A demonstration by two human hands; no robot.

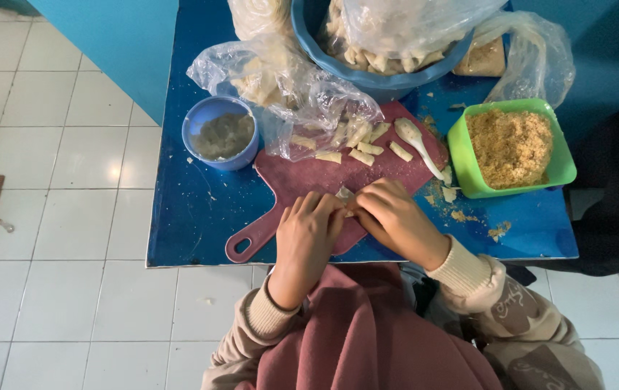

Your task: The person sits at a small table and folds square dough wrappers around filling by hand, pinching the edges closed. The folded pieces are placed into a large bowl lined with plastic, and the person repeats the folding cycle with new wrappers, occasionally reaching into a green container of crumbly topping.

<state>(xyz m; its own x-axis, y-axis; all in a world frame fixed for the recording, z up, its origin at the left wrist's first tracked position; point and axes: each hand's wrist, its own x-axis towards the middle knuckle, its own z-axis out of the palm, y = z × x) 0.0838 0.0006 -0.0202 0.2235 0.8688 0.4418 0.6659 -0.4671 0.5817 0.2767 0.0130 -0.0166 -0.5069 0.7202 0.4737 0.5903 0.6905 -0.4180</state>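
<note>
Both hands, left hand (308, 227) and right hand (394, 217), fingers pinching small pale dough piece (344, 195) over maroon plastic cutting board (309, 180) on blue desk (194, 209); crumpled clear plastic bag (295, 94) just behind

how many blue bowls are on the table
2. A small blue bowl of grey paste sits left of the cutting board; a big blue bowl of pastry pieces sits at the far edge, partly cut off.
</note>
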